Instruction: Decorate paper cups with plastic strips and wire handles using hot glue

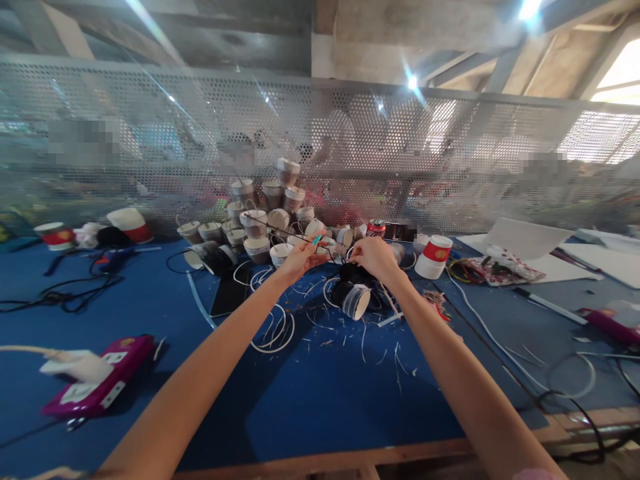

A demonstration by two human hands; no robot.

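Note:
My left hand [303, 261] is closed on a thin black cord [280, 230], with a small teal piece [317, 239] showing at its fingertips. To the right, my right hand [376, 259] is bent down with its fingers pinched together at the cord's other part, over a dark bundle [353, 272]. Just below lies a small cup-shaped piece [354, 301] on its side, wrapped in black and grey with a pale open end. A pile of similar whitish-grey little cups [254, 223] stands behind my left hand.
Loops of white cord [273, 347] and clippings litter the blue table [300, 400]. A purple power strip [103, 380] with a plug sits at left. Red-and-white paper cups [433, 259], a soda can [376, 228] and papers [525, 239] stand toward the back. A perforated metal screen [200, 147] closes the far side.

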